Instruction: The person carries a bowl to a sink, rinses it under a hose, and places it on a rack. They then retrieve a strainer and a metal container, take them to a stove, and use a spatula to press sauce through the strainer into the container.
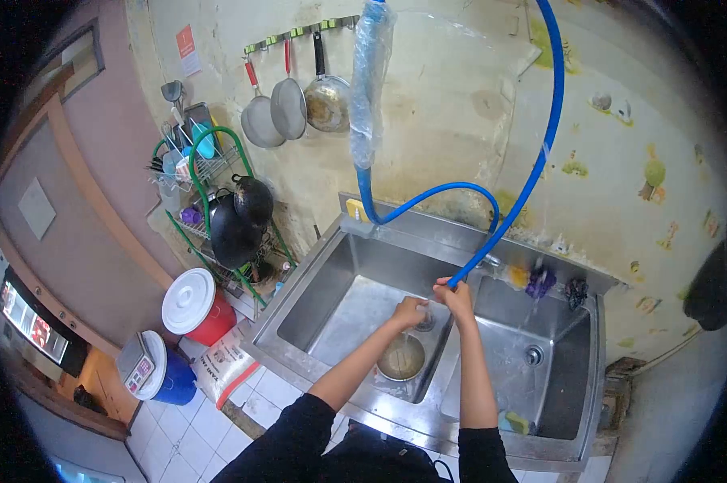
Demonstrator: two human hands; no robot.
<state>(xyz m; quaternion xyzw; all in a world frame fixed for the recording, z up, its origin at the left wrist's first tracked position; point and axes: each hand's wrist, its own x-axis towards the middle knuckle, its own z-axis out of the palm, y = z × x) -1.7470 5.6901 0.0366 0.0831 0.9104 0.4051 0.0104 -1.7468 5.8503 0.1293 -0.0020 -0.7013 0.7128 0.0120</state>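
Note:
My right hand (457,300) is closed around the lower end of a blue hose (492,256), above the divider between the two sink basins. Just left of it, my left hand (410,311) is closed over the left basin (339,302); what its fingers hold is too small to make out. Below the left hand sits a round metal pan or bowl (401,357) in the basin, its inside brownish. The drain (426,322) shows beside my left hand.
Water runs from a tap with a purple cover (540,282) into the right basin (568,354), where a sponge (514,422) lies. Strainers and a frying pan (328,103) hang on the wall. A dish rack (210,201), red bucket (196,310) and blue bucket (174,386) stand left.

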